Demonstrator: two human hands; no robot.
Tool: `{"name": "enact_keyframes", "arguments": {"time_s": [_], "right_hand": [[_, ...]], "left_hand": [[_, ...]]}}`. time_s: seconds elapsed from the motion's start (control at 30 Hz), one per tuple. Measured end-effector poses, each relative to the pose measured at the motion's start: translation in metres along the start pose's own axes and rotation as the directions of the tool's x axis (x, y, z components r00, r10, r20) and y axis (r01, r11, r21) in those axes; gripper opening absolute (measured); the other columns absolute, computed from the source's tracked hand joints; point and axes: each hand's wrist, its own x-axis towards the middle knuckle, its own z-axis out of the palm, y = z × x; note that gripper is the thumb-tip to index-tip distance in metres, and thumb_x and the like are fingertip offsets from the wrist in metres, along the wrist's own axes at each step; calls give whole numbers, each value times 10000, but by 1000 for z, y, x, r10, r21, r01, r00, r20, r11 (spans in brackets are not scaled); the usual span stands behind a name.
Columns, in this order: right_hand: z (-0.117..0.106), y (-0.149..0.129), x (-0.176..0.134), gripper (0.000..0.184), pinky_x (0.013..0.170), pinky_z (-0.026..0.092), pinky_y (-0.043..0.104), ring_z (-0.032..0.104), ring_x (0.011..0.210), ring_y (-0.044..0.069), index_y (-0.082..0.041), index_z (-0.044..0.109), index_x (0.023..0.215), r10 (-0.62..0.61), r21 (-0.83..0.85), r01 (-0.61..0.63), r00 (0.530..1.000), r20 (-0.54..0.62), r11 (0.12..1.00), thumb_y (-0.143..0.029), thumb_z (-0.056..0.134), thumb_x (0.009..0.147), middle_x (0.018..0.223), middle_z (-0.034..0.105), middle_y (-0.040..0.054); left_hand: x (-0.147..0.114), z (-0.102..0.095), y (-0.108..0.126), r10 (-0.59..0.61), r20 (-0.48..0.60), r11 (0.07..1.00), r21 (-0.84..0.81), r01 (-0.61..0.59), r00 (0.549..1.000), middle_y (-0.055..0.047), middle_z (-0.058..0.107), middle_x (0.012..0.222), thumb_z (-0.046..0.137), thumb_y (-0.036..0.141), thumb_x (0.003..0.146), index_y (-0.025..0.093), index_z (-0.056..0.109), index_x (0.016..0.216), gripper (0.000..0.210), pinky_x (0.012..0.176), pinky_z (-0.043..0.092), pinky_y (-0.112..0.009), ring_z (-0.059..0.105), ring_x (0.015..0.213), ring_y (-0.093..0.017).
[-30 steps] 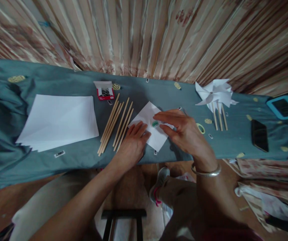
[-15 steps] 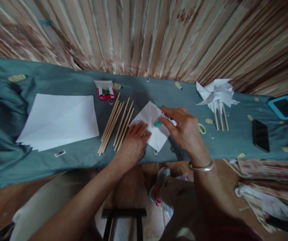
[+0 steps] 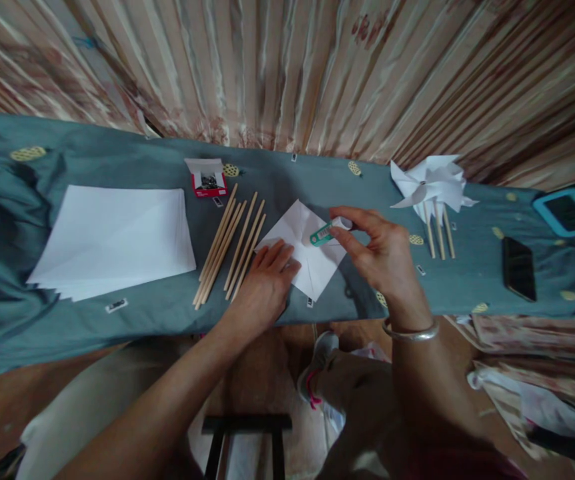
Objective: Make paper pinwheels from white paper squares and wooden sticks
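Observation:
A square white paper [image 3: 312,270] with crease or slit lines running toward its middle lies on the cloth-covered table in front of me. My left hand [image 3: 270,273] rests flat on its left corner, fingers spread. Over the paper's right half, my right hand [image 3: 375,250] pinches a green-and-white stick [image 3: 323,234], which looks like a glue stick, between thumb and fingers. It carries a barcode label, and its green end points left over the paper's middle. I cannot tell whether that end touches the paper.
Several wooden sticks [image 3: 220,247] lie left of the paper, near a stack of white sheets [image 3: 117,233]. Behind them is an open red box [image 3: 209,183] of small metal pieces. White paper pinwheels [image 3: 430,181] on sticks, a phone [image 3: 519,269] and a blue-framed device [image 3: 570,212] lie right.
My right hand has shifted slightly right and turned, so more of the green-and-white stick shows. The yellow-green ring handle seen beside that hand is now hidden. My left hand stays on the paper.

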Motion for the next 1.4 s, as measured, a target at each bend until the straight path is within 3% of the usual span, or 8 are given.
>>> {"name": "enact_keyframes", "arguments": {"time_s": [0.4,0.73,0.9,1.0,1.13,1.23,1.3,1.4], "right_hand": [[13,-10,-2,256,917,497,370,656,987,227,-157,678,1143,-190,-171,195,981,50,966,-218,562,923,1095,731,91],[16,-6,-4,338,759,488,359,641,816,235,-152,727,1024,-56,-268,49,998,-18,962,-439,614,885,860,731,90],[8,26,-1,285,584,466,283,592,579,137,-193,746,814,296,193,-266,944,-149,944,-472,729,765,680,693,9],[-1,45,2,257,494,452,237,558,504,96,-200,731,764,477,516,-333,862,-172,789,-445,778,703,616,662,-21],[-7,51,1,275,443,474,184,569,483,61,-205,715,751,590,773,-346,807,-44,531,-447,812,661,673,688,-23],[-3,44,-2,314,463,512,155,607,506,61,-207,723,762,609,861,-375,787,100,344,-461,839,620,655,688,-31],[0,38,-4,308,510,545,154,631,534,63,-212,731,773,590,883,-394,787,181,254,-444,852,610,687,707,-28],[3,29,-8,291,568,586,180,662,579,77,-227,744,812,516,877,-437,808,284,201,-406,860,613,809,742,-11]], "left_hand": [[0,1,0,2,0,1000,27,-2,1000,-185,513,1393,425,40,811,110,600,1148,386,1116,319,-572,370,1379,-334],[1,0,1,-15,21,1000,24,14,1000,-196,512,1394,410,54,838,94,606,1168,386,1123,314,-573,369,1381,-341],[1,-2,2,-21,3,1000,14,21,1000,-181,524,1387,402,43,834,114,623,1149,391,1114,333,-575,373,1382,-332],[2,-3,2,-37,-5,999,-16,37,999,-175,543,1370,406,45,839,119,633,1141,384,1116,334,-568,390,1375,-326],[4,-8,4,-104,-94,966,-246,78,990,-150,586,1332,445,114,873,141,637,1165,350,1102,359,-539,480,1302,-294],[9,-14,8,-322,-113,758,-625,184,940,-122,668,1182,494,229,887,148,643,1169,329,902,509,-414,642,967,-218],[14,-19,11,-481,-32,467,-855,225,876,-100,700,1044,516,322,881,146,673,1109,328,679,511,-318,608,718,-157],[18,-24,14,-566,77,95,-983,158,821,-100,704,977,466,394,903,145,713,983,361,584,444,-265,570,681,-138]]}}
